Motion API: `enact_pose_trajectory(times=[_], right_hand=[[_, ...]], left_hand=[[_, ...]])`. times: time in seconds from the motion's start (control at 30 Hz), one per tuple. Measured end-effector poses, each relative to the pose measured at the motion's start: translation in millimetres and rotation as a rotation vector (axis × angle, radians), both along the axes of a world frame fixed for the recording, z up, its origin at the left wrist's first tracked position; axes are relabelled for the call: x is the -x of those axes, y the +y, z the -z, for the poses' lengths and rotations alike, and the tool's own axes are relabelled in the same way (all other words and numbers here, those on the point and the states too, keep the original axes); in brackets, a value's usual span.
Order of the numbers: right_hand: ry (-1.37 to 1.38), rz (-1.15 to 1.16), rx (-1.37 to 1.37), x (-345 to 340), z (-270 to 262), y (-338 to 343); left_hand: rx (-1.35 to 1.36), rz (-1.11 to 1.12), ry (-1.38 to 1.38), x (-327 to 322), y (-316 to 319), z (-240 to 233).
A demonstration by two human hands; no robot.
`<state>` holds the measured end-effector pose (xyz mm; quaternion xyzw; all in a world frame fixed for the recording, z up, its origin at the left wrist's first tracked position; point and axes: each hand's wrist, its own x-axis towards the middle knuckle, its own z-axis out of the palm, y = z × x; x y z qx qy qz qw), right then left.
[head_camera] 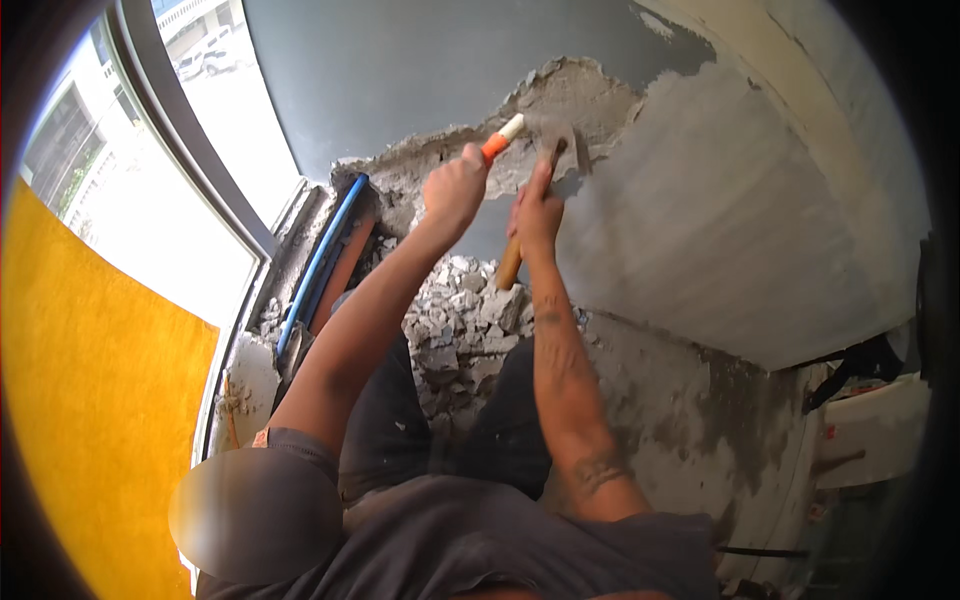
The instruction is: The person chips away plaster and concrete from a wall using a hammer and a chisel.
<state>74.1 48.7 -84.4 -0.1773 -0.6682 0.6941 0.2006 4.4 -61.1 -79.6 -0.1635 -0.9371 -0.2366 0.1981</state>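
My left hand (456, 187) grips a tool by its orange and white grip (504, 139), most likely a chisel; its working end cannot be made out. Around the wooden handle of a hammer (510, 262) my right hand (536, 217) is closed, with the handle's end pointing down and the blurred head up by the wall. Both hands are in front of the grey wall (360, 75), where a ragged band of bare mortar (577, 90) shows through the broken plaster. Below the hands, a heap of broken plaster and masonry (457, 307) lies between my knees.
At the left, a blue pipe (319, 262) runs in a broken channel beside the window frame (180, 135). A yellow surface (105, 375) fills the far left. The stained floor (675, 420) stretches to the right, with a dark cloth-like thing (862, 367) beyond it.
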Motion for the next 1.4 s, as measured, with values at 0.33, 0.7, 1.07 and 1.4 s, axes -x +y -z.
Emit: enact_pose_trajectory(times=[0.33,0.7,1.07,1.4], right_hand=[[0.544,0.132,0.026,-77,-26,-2],[-0.037,0.208,-0.579,19,61,18],[0.077,0.211,-0.438,18,63,11],[0.059,0.226,-0.368,26,88,24]], left_hand=[[-0.025,0.143,0.150,23,-12,20],[-0.077,0.118,0.179,38,-7,43],[0.002,0.036,0.230,41,-11,57],[-0.090,0.050,0.198,47,-10,57]])
